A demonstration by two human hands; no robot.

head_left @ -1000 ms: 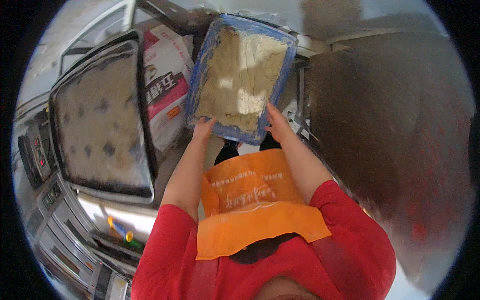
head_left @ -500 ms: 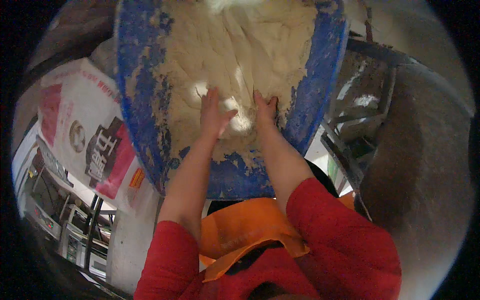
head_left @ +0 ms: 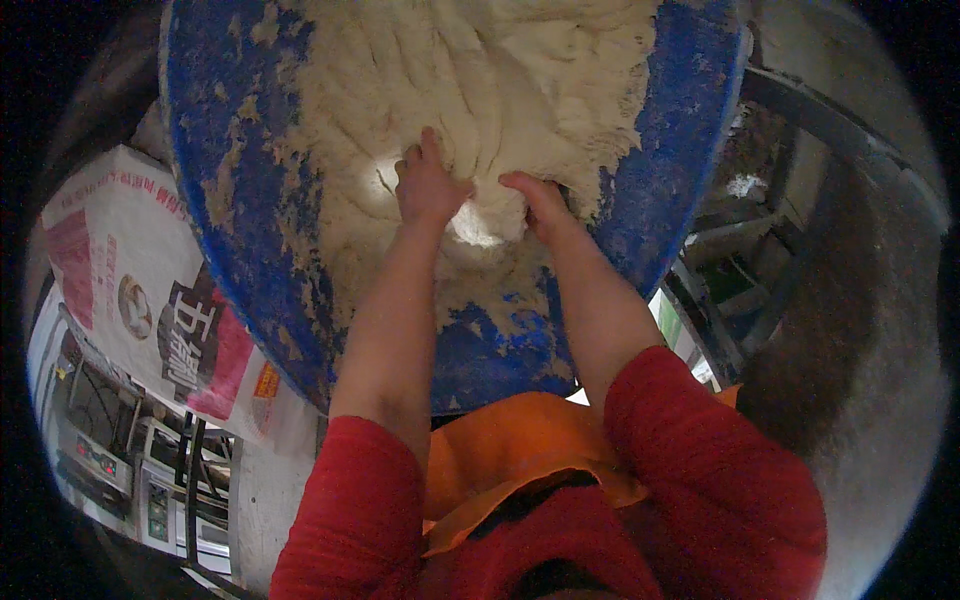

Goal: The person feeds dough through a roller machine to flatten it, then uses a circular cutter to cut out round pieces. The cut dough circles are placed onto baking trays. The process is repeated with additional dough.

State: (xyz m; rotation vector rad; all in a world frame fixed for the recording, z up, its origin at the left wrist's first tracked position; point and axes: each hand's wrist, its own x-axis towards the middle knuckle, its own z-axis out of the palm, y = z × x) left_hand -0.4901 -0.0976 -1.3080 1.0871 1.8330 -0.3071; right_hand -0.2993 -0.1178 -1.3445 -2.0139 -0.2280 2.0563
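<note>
A wide mass of pale, wet dough (head_left: 570,90) spreads over the inside of a blue tub (head_left: 690,110) in front of me. My left hand (head_left: 428,190) rests on the dough left of the middle, fingers stretched forward and thumb apart. To its right, my right hand (head_left: 541,205) grips the near edge of the dough; its thumb lies on top and the other fingers are partly sunk in and hidden. Shiny wet patches show beside both hands. Folds run through the dough away from my fingers.
A white and pink printed sack (head_left: 130,270) leans left of the tub. Beyond it stand appliances (head_left: 100,455) on a dark frame. A metal frame (head_left: 710,310) is at the right. Dried dough crusts the tub wall. I wear an orange apron (head_left: 530,430).
Both hands have shifted slightly forward over the dough, and the right hand's fingers have curled into it. The tub appears larger and nearer in the view.
</note>
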